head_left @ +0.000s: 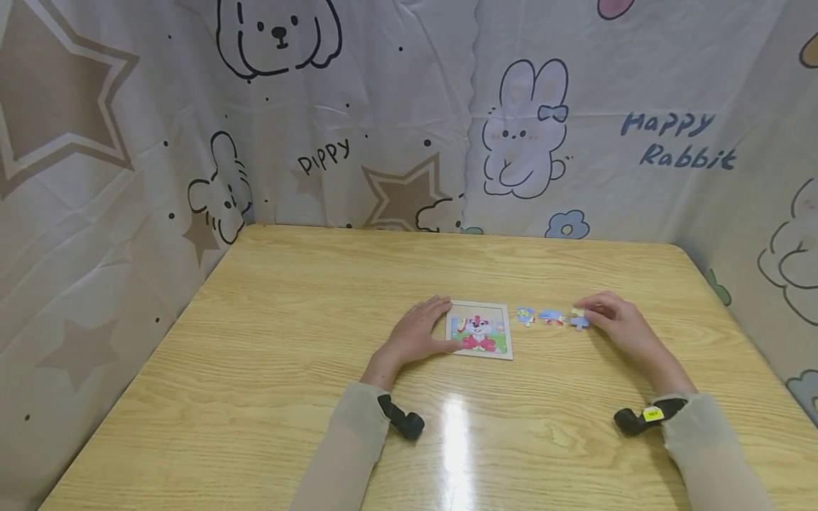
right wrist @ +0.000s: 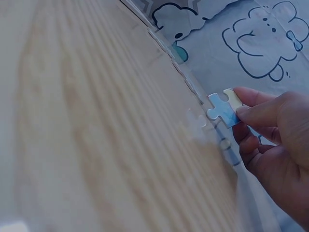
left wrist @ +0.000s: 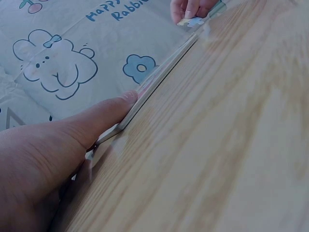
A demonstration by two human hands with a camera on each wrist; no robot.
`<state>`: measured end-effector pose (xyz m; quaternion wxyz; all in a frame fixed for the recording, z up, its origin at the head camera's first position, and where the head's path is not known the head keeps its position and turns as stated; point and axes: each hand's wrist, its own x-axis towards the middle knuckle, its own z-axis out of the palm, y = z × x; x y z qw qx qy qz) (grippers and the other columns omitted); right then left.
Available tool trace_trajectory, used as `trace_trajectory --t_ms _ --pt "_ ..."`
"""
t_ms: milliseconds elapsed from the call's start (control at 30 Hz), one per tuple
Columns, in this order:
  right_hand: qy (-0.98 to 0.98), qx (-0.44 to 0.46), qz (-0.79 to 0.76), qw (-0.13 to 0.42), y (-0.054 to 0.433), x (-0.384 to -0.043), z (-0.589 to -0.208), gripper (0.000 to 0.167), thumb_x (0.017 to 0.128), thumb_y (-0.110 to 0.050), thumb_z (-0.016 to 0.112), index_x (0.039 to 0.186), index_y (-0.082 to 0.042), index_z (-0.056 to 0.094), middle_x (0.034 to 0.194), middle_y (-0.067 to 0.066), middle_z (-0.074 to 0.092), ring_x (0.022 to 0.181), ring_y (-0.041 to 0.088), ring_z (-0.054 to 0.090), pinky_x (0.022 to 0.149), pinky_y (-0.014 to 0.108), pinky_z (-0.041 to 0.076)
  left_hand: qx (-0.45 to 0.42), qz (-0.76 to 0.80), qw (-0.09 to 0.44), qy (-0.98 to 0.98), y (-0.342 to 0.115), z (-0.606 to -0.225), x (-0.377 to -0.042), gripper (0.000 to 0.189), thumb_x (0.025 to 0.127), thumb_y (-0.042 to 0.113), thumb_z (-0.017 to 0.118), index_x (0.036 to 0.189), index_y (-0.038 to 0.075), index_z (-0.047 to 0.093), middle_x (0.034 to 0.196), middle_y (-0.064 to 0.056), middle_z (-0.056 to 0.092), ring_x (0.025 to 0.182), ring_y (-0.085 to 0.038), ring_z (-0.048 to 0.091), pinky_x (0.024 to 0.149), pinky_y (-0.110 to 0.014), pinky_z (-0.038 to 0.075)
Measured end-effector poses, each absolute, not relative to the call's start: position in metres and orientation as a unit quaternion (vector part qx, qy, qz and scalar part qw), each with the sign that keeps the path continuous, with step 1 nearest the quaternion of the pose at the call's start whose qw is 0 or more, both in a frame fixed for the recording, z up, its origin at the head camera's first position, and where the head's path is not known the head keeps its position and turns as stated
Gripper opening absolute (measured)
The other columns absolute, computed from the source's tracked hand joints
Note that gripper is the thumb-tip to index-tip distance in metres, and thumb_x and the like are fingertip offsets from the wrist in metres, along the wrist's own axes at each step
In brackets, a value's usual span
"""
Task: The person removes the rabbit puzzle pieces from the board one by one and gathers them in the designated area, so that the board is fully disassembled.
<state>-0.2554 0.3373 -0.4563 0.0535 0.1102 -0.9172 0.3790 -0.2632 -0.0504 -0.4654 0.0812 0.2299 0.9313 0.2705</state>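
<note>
A puzzle tray [head_left: 510, 333] with a pale border shows a pink cartoon animal on green and blue; a plain strip shows along its top. My left hand [head_left: 417, 332] rests at the tray's left side, fingers by the far corner, thumb lying over the near left border. In the left wrist view the straight thumb [left wrist: 108, 113] presses along the tray's edge, while the other fingers are hidden. My right hand [head_left: 618, 321] pinches a puzzle piece [right wrist: 224, 107], light blue with a cream part, between thumb and fingertips. That piece shows tilted up near the table surface.
Between tray and right hand lie two more puzzle pieces, a blue one with yellow [head_left: 525, 314] and a blue one with red [head_left: 552, 316]. The wooden table [head_left: 255, 355] meets a printed cloth [head_left: 358, 106] at the back and sides. Light glares on the near tabletop.
</note>
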Motion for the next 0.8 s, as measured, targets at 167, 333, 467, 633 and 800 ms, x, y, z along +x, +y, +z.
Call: trace_trajectory --t_ms 167,333,467,633,800 --pt "-0.917 0.102 0.382 0.052 0.34 -0.254 -0.455 0.025 0.1 -0.016 0.055 0.118 -0.002 0.067 0.111 -0.002 0.059 0.094 -0.02 0.045 0.079 0.0 0.04 0.229 0.272 0.081 0.931 -0.05 -0.466 -0.263 0.087 0.084 0.057 0.068 0.153 0.017 0.034 0.163 0.001 0.028 0.154 -0.017 0.018 0.129 -0.037 0.013" --pt "-0.923 0.097 0.37 0.043 0.339 -0.255 -0.455 0.025 0.101 -0.014 0.053 0.119 -0.002 0.066 0.114 0.007 0.06 0.09 -0.018 0.045 0.076 0.002 0.04 0.229 0.272 0.081 0.931 -0.051 -0.466 -0.263 0.087 0.084 0.057 0.068 0.153 0.016 0.034 0.163 0.002 0.028 0.154 -0.016 0.018 0.129 -0.036 0.013" --pt "-0.932 0.092 0.35 0.021 0.339 -0.258 -0.456 0.027 0.101 -0.013 0.052 0.121 -0.001 0.065 0.123 0.02 0.059 0.091 -0.017 0.042 0.076 0.006 0.04 0.227 0.273 0.082 0.931 -0.051 -0.466 -0.263 0.087 0.084 0.057 0.068 0.153 0.017 0.033 0.163 0.002 0.028 0.154 -0.017 0.018 0.129 -0.036 0.013" --pt "-0.94 0.086 0.33 -0.001 0.338 -0.263 -0.456 0.027 0.101 -0.011 0.051 0.122 0.0 0.064 0.126 0.024 0.058 0.102 0.002 0.047 0.083 0.018 0.041 0.232 0.274 0.08 0.93 -0.051 -0.466 -0.263 0.087 0.084 0.057 0.067 0.153 0.016 0.034 0.163 0.001 0.028 0.154 -0.018 0.018 0.129 -0.037 0.013" --pt "-0.942 0.088 0.323 -0.011 0.337 -0.265 -0.455 0.026 0.1 -0.009 0.052 0.121 0.001 0.064 0.124 0.026 0.058 0.102 0.016 0.049 0.08 0.018 0.039 0.231 0.27 0.083 0.931 -0.051 -0.467 -0.264 0.087 0.084 0.057 0.067 0.153 0.017 0.033 0.163 0.002 0.028 0.154 -0.017 0.018 0.129 -0.036 0.013"
